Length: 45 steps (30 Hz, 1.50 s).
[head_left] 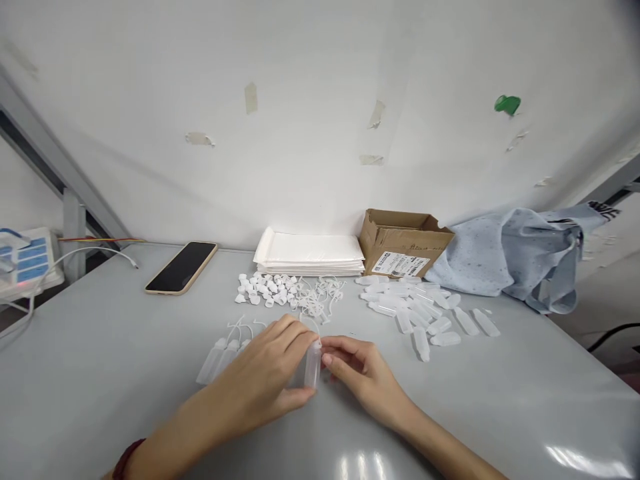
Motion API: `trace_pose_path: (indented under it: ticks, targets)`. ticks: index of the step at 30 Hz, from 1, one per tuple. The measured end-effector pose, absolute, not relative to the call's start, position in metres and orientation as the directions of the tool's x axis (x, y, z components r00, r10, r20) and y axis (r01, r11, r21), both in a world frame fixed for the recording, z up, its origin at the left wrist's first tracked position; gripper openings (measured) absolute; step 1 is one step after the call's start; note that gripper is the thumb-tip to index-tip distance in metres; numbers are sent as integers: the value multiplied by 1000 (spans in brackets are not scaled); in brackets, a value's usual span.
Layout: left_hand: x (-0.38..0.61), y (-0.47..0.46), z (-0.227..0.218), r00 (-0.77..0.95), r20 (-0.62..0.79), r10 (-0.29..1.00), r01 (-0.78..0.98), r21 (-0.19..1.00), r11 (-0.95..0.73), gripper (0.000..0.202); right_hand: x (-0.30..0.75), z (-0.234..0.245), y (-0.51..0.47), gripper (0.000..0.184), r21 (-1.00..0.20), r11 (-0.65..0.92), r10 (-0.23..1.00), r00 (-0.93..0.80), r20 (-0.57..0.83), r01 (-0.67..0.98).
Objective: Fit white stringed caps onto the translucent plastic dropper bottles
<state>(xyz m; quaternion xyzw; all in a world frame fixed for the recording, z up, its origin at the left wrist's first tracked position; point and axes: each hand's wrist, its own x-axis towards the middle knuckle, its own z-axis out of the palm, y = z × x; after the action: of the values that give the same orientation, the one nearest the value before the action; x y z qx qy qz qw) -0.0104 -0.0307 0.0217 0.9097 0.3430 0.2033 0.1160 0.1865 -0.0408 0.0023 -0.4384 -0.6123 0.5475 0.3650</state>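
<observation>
My left hand (265,373) and my right hand (365,373) meet low over the grey table (100,373), both pinching one small translucent plastic bottle (313,365) held upright between them. The left fingers wrap its side and top, while the right fingertips press at its neck. Just left of my hands lie a few finished bottles with loop tags (220,357). Behind them sit a heap of small white caps (263,290) and a tangle of thin white plastic loops (317,297). Several empty bottles (420,310) lie scattered to the right.
A stack of white padded envelopes (310,255) and an open cardboard box (403,243) stand against the white wall. A phone (181,267) lies face up at the back left. Light blue cloth (520,257) is bunched at the right. A device with cables (25,260) sits far left.
</observation>
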Motion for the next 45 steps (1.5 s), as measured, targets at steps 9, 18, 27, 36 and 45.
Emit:
trace_pose_path:
  ticks: [9,18,27,36,45]
  targets:
    - [-53,-30,25,638,198,744,642,396,-657,35,167,-15,-54,60,-804,477,784,-587,204,357]
    - [-63,-26,20,639,159,752,645,422,-637,36,162,-20,-58,65,-697,549,747,-646,160,462]
    - [-66,-20,20,640,122,759,642,458,-615,42,155,-20,-56,76,-591,627,699,-701,140,507]
    - [-68,-19,20,624,74,778,669,463,-581,42,153,-18,-55,77,-582,612,702,-706,88,536]
    - [-70,-21,21,617,74,784,672,469,-573,37,151,-6,-54,78,-594,601,687,-726,42,534]
